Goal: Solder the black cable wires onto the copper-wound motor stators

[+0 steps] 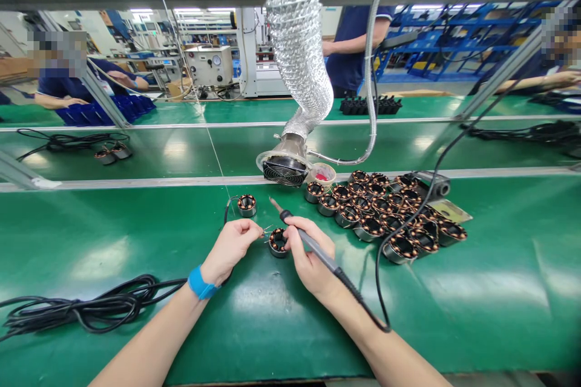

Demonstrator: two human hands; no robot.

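Observation:
My right hand [313, 257] is closed round the grey handle of a soldering iron [313, 243], whose tip points up and to the left. The fingertips of that hand come close to a small round copper-wound stator [278, 243] on the green bench. At the stator's left side my left hand [233, 246], with a blue band at the wrist, pinches thin wires [267, 231]. A black cable passes behind the left wrist. Another stator [247, 205] stands just beyond, between the hands.
Several stators [370, 227] stand in rows at the right, near a metal holder [438, 184] and a small tub [323, 175]. A fan [285, 170] hangs under a foil duct [297, 42]. Coiled black cable [91, 308] lies left. People sit or stand beyond the bench.

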